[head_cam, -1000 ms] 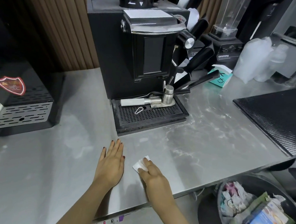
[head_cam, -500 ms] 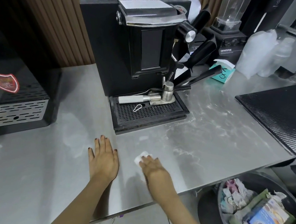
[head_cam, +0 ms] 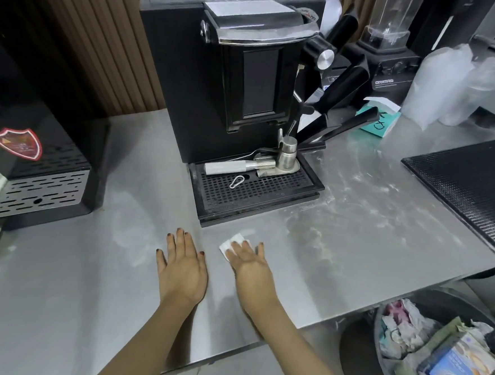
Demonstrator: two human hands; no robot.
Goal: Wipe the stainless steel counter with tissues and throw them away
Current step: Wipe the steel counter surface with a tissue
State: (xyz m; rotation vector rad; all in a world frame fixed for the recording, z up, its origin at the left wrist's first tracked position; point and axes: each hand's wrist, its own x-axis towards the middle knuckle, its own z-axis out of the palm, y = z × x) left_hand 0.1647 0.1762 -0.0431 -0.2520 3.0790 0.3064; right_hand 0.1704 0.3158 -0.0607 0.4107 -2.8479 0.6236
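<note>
Your right hand's [head_cam: 250, 271] flat fingers [head_cam: 238, 249] pushed the tissue [head_cam: 230, 242] farther; left hand [head_cam: 182, 267] stayed spread, released; smears [head_cam: 319, 239] remained at right.

We see a grey steel desk [head_cam: 352, 268] streaked with pale smears, a white tissue [head_cam: 232, 242], a black coffee machine [head_cam: 174, 79], its perforated black drip tray [head_cam: 269, 192], a red shield sticker [head_cam: 16, 143], a teal note [head_cam: 378, 124], brown slatted wall [head_cam: 104, 36].

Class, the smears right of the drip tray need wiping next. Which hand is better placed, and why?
Right. The right hand presses the tissue flat, and the smears lie on its side of the counter. The left hand rests flat, bare, farther from them.
</note>
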